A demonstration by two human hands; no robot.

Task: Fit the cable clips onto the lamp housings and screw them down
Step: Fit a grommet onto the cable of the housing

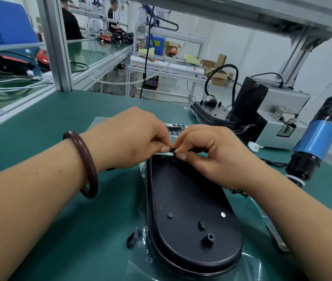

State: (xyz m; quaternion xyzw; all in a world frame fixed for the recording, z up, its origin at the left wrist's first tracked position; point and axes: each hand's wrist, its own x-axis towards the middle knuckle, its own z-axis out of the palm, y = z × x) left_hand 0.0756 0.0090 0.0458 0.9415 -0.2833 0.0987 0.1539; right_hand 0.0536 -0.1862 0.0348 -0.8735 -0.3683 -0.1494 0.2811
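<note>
Green workbench (49,122), sheet of black round pads (178,126) near its far edge, white connector (253,147) toward its right edge, white cables (15,86) on neighbouring bench left, cardboard boxes (215,67) beyond far edge, person in black (71,23) at distant bench

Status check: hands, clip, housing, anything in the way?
Left hand and right hand both pinch small black clip. Clip at far end of housing, not screwed down. Nothing blocking; screwdriver hangs untouched at right.

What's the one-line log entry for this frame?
phase: fitting | left hand: pinches cable clip | right hand: pinches it too | lamp housing: beneath clip | screwdriver: untouched
</note>
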